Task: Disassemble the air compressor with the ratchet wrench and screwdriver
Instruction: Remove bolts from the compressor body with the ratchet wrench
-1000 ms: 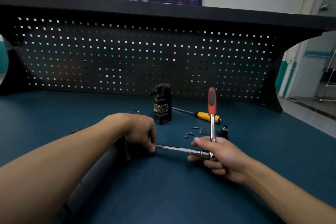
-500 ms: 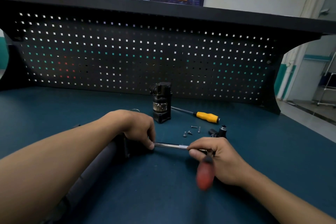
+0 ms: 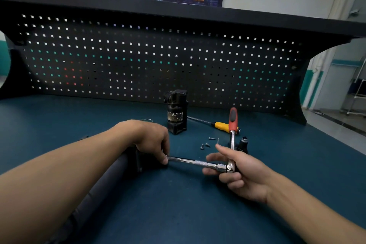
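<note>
From the head camera, the air compressor (image 3: 111,182), a dark cylinder, lies on the blue desk (image 3: 178,216) under the left forearm, with its end below the left hand (image 3: 150,140). That hand arches over the end with its fingers curled down, the fingertips pinching the far tip of the ratchet wrench (image 3: 229,167) where its chrome extension bar meets the compressor. The right hand (image 3: 245,174) grips the wrench at its head, with the thumb along the bar, the lower fingers curled beneath and the forefinger sticking up. The wrench's red handle stands nearly upright above that hand. Behind, near the pegboard (image 3: 138,61), a black part (image 3: 176,113) stands upright. The yellow-handled screwdriver (image 3: 221,125) lies just right of it on the desk. A few loose screws (image 3: 207,144) lie between the hands and the screwdriver. A small black piece (image 3: 243,143) stands just past the right hand.
</note>
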